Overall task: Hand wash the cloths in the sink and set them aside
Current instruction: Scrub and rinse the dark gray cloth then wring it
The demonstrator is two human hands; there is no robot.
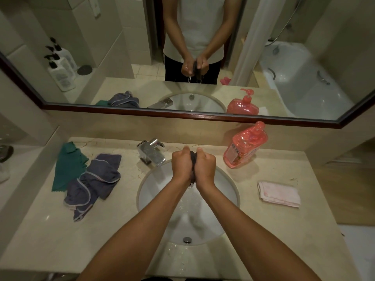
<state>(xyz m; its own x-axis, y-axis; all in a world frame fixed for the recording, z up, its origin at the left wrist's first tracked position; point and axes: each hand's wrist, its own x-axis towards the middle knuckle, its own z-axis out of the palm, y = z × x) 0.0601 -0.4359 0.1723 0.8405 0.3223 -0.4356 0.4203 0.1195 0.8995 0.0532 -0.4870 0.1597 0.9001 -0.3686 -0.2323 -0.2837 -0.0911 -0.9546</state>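
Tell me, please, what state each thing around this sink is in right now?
left hand: gripping the dark cloth
right hand: gripping the dark cloth
dark cloth: bunched, wrung over the sink
sink: wet
faucet: no stream visible
grey cloths: crumpled on counter
green cloth: spread flat
pink cloth: folded
soap bottle: upright

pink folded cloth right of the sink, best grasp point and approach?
Pinch the pink folded cloth at its stacked edge nearest the sink, coming from above with the right hand. It lies flat, layers showing on that side, so the fingers would likely catch all layers and keep it folded.
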